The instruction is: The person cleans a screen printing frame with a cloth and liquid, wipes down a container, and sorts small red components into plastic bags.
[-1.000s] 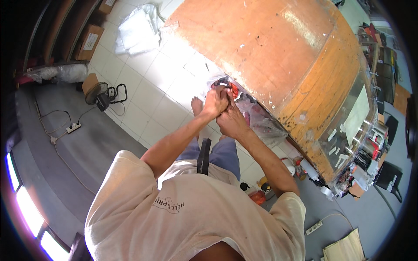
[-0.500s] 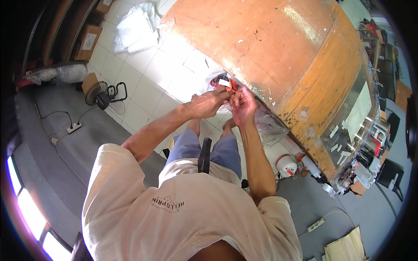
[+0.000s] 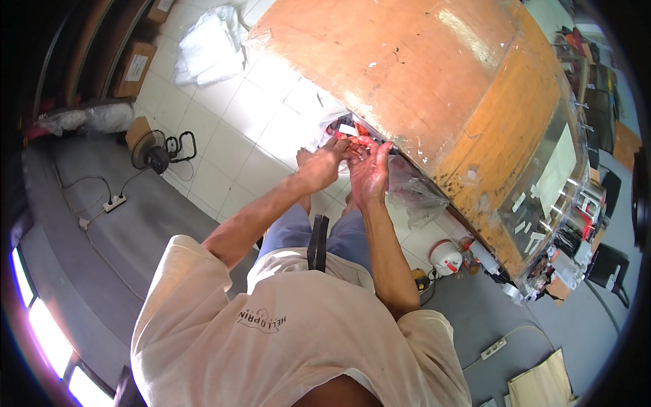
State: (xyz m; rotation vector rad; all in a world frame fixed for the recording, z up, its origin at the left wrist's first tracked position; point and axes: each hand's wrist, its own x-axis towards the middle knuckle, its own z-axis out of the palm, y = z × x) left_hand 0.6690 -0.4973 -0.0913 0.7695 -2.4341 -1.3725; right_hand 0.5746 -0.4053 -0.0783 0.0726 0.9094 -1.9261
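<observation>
My left hand point(image 3: 323, 168) has its fingers pinched together at a small orange-red piece point(image 3: 361, 140), whose kind I cannot make out. Close beside it is my right hand point(image 3: 369, 175), palm up with the thumb held apart from loosely bent fingers; nothing plain lies in that palm. Just beyond the fingertips, a clear plastic bag point(image 3: 328, 117) with red and dark items in it is by the table's edge. A small white slip point(image 3: 347, 129) shows on top of those items. The left fingers partly hide the orange-red piece.
A large wooden table point(image 3: 407, 68) fills the upper right. Another clear plastic bag point(image 3: 413, 197) hangs below its edge. A white round container point(image 3: 446, 258) stands on the floor. To the left are a fan point(image 3: 154, 157), a power strip point(image 3: 114, 202) and white plastic sheeting point(image 3: 213, 47).
Both hands have drawn slightly back toward me. The right hand has turned palm up and loosened, its thumb moving apart from the fingers. More of the red items now shows.
</observation>
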